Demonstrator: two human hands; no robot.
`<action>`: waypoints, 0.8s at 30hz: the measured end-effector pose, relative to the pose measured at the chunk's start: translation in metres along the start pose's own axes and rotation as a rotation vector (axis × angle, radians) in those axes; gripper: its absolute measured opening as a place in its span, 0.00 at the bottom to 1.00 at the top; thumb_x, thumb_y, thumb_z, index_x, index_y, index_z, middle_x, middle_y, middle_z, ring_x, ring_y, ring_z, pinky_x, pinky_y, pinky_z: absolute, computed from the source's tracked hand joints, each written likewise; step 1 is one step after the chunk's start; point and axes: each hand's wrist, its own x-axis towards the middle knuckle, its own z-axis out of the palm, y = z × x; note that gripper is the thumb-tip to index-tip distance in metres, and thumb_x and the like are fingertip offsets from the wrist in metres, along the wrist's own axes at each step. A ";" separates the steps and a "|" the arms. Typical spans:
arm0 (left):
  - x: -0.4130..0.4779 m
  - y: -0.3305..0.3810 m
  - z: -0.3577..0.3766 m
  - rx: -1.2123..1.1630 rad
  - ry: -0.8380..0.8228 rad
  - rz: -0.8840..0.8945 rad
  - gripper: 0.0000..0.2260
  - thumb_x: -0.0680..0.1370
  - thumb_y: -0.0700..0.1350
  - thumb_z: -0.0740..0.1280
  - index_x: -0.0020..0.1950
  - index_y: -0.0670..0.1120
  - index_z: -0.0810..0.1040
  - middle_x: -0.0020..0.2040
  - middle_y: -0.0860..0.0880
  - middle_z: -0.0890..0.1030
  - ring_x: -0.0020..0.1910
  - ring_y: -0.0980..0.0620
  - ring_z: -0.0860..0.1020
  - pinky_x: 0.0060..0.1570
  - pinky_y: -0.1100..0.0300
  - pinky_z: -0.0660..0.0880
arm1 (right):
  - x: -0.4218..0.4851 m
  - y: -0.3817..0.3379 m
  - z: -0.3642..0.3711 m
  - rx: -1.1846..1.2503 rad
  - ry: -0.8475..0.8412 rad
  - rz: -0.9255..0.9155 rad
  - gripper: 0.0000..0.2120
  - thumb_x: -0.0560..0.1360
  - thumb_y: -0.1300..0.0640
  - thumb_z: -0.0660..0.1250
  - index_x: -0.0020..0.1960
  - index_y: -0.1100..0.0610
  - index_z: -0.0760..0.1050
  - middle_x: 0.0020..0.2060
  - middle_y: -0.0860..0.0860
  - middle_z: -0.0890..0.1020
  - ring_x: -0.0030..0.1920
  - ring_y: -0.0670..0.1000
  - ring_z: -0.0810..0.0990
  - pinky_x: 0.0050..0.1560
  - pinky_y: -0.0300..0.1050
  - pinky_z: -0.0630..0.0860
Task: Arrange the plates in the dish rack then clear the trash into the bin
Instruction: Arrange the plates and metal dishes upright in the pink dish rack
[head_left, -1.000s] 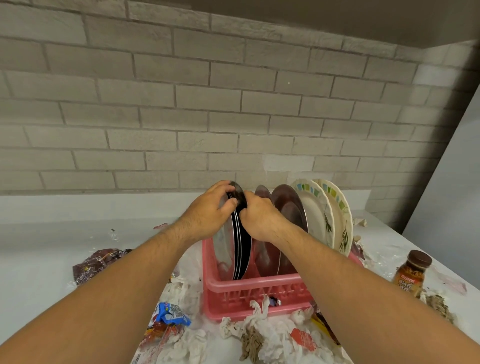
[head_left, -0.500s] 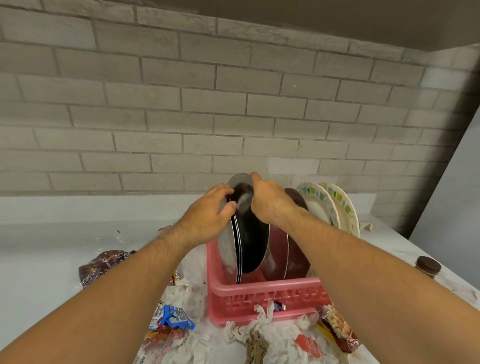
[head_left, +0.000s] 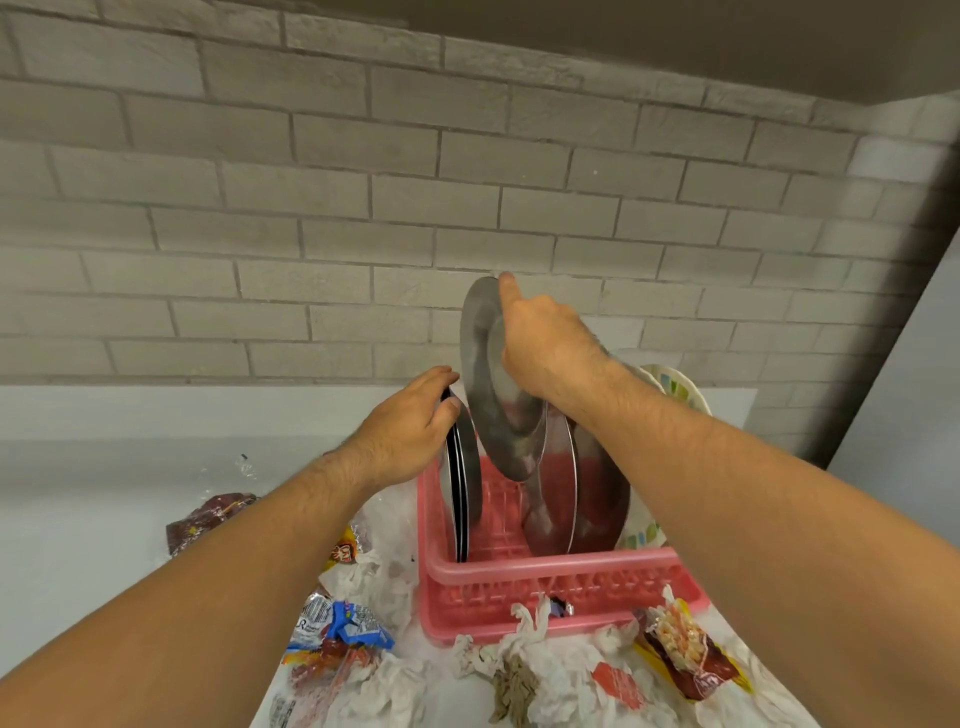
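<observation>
The right hand (head_left: 545, 348) grips a steel plate (head_left: 493, 405) by its upper rim. Its fingers are curled over the edge and the forefinger points up along the top. The plate is tilted and held high over the middle of the pink rack (head_left: 550, 571), a little above frame centre. Its lower edge dips between the standing plates; whether it touches the rack cannot be told.

The left hand (head_left: 410, 426), just left of the raised plate, holds the dark plates (head_left: 465, 493) with its fingers curled over their top rim. These stand upright at the rack's left end. Right of the raised plate, more steel plates (head_left: 563, 493) stand upright in the rack. Behind the right forearm, the patterned plates (head_left: 678, 382) stand at the rack's right end, mostly hidden.

The rack sits on a white counter (head_left: 78, 519) in front of a grey brick wall (head_left: 363, 208). Trash lies around it. Crumpled tissues (head_left: 535, 654) lie against its front wall, and a blue wrapper (head_left: 353, 623) lies at lower left. A dark red packet (head_left: 208, 519) lies farther left, and a snack bag (head_left: 685, 649) lies by the rack's lower right corner.
</observation>
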 end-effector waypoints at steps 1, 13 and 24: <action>0.000 0.000 0.001 -0.008 0.004 -0.007 0.21 0.83 0.51 0.53 0.75 0.49 0.60 0.74 0.51 0.65 0.71 0.53 0.65 0.64 0.63 0.59 | -0.005 0.000 0.004 -0.011 -0.006 0.006 0.42 0.70 0.72 0.62 0.77 0.56 0.46 0.31 0.54 0.71 0.29 0.52 0.70 0.22 0.43 0.63; 0.001 0.003 0.004 0.013 -0.009 0.011 0.22 0.83 0.53 0.54 0.76 0.48 0.60 0.77 0.51 0.60 0.75 0.53 0.59 0.67 0.62 0.54 | -0.050 0.009 0.058 -0.115 0.001 0.020 0.40 0.77 0.64 0.63 0.77 0.59 0.38 0.50 0.61 0.80 0.46 0.60 0.81 0.36 0.50 0.69; 0.001 0.007 0.001 0.011 -0.032 0.020 0.22 0.83 0.52 0.54 0.75 0.47 0.61 0.77 0.51 0.60 0.75 0.53 0.59 0.67 0.64 0.53 | -0.058 0.014 0.070 -0.120 -0.034 0.053 0.40 0.76 0.67 0.60 0.77 0.60 0.36 0.48 0.62 0.81 0.37 0.57 0.77 0.32 0.49 0.69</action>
